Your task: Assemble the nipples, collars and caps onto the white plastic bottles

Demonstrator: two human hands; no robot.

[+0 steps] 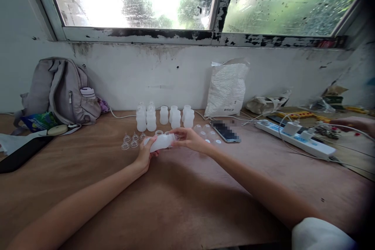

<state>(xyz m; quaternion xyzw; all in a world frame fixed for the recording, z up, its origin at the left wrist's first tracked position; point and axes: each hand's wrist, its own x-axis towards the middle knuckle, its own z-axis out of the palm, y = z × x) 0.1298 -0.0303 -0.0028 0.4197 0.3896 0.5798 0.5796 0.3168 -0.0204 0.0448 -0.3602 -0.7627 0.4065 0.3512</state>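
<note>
A white translucent baby bottle [159,144] lies sideways between my hands, above the table. My left hand [144,155] is wrapped round its base end. At its neck, the fingers of my right hand [186,140] close round a clear ring-like part, whose exact shape is partly hidden. Behind my left hand stand several clear bottle nipples [134,140] in rows. Clear rings [159,132] lie just behind the held bottle. Further back, against the wall, are several upright white bottles [175,119], and a group at left [141,119] has clear tops. Clear domed caps [207,133] sit right of my right hand.
A phone [225,131] lies beyond the caps, with a white plastic parcel [227,88] behind it. At right runs a power strip [295,138] with cables; another person's hand [356,123] is near it. A backpack [60,90] and a black flat item [25,154] are at left.
</note>
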